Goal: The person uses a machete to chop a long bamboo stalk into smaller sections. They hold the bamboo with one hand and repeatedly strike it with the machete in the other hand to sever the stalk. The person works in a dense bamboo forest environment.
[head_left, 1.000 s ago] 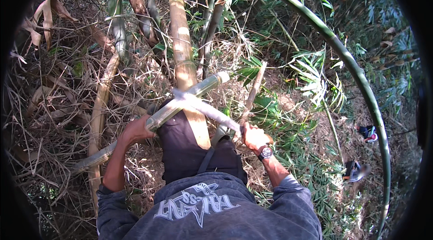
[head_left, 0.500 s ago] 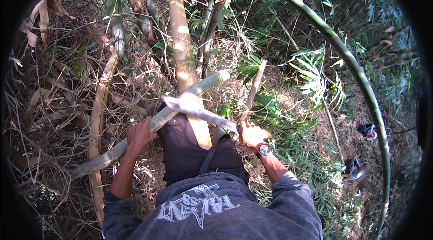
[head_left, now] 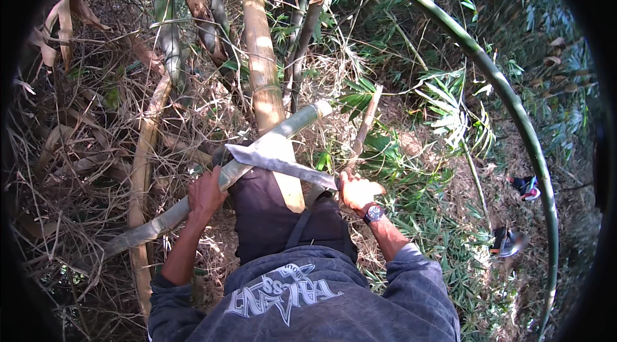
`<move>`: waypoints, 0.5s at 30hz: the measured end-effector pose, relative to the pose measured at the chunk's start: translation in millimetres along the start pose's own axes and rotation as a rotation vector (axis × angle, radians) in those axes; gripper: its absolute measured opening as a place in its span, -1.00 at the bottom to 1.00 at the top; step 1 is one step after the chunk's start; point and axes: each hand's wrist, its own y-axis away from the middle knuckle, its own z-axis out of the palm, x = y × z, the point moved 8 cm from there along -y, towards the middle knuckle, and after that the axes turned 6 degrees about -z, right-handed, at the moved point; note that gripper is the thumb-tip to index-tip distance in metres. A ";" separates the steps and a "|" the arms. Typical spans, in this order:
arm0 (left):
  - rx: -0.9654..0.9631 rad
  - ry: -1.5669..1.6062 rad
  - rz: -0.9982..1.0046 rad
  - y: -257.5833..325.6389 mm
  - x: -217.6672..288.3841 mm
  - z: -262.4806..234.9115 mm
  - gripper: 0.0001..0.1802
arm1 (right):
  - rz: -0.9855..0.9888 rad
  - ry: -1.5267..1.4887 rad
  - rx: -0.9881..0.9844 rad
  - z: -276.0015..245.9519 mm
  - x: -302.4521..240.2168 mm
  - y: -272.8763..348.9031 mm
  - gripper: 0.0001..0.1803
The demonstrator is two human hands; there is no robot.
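Note:
My left hand [head_left: 205, 194] is wrapped round a cut green bamboo pole [head_left: 289, 127], which slants across in front of me from lower left to upper right. In my right hand [head_left: 358, 192], below which a watch sits on the wrist, is the handle of a machete [head_left: 283, 165]. Its broad grey blade points left and lies across the pole, just beyond my left hand; whether it touches the pole I cannot tell. Under both runs a thick yellowish bamboo stem [head_left: 263, 66], its near end by my thighs. Most of the machete's handle is hidden by my fingers.
A long green bamboo stem [head_left: 479, 53] arches down the right side. Dry twigs [head_left: 83, 168] tangle at the left beside a brown stalk [head_left: 143, 168]. A short cut stalk [head_left: 366, 123] stands ahead on the right. Two people [head_left: 506, 242] are farther off at the right.
The machete's blade has shifted slightly left and its tip has dropped a little toward me. My left hand still grips the pole; the pole has barely moved.

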 end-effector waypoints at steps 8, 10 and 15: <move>0.010 0.034 0.021 -6.4 2.9 -3.0 -0.38 | 0.447 -0.238 0.272 -0.3 112.6 2.2 -0.73; -0.145 0.116 0.037 -3.5 -6.9 8.3 -0.34 | 0.224 -0.206 0.146 -4.4 59.8 4.5 -0.72; -0.361 0.144 0.055 -17.6 -22.4 6.1 -0.28 | 0.022 0.026 0.045 -8.7 20.6 -6.6 -0.75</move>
